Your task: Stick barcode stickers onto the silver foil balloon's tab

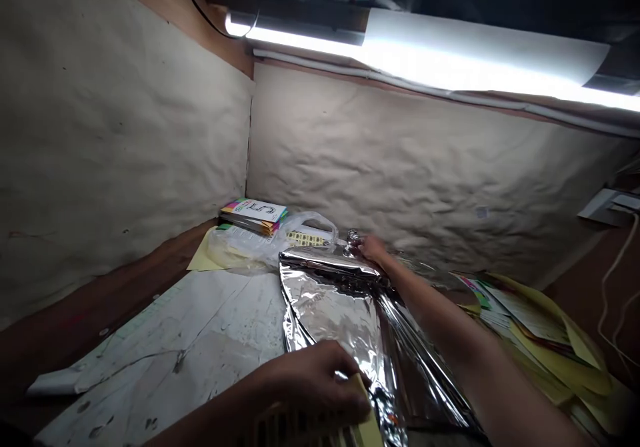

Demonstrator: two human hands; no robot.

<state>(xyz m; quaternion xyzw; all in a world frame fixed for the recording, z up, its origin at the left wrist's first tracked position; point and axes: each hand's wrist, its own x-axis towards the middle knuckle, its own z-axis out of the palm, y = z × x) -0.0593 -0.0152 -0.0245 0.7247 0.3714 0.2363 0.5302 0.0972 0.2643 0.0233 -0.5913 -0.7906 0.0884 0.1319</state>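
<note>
A stack of shiny silver foil bags [335, 293] lies in front of me, one bag with its edge folded over at the far end. My left hand [320, 380] is at the near end of the bags. Its fingers are closed on a yellow sheet of labels [367, 413] with dark printed blocks, partly cut off by the lower frame edge. Reaching to the far end of the bags, my right hand [374, 248] has bent fingers beside a small, round, shiny piece [353, 239]. Whether it grips that piece or the bag's edge is hard to see.
A pile of colourful printed cards [255, 215] stands at the back left, by a clear plastic bag [240, 250] and another label sheet [306, 238]. Yellow envelopes and papers [550, 340] lie at the right. A lit tube lamp [310, 43] hangs above. White cables [613, 287] hang far right.
</note>
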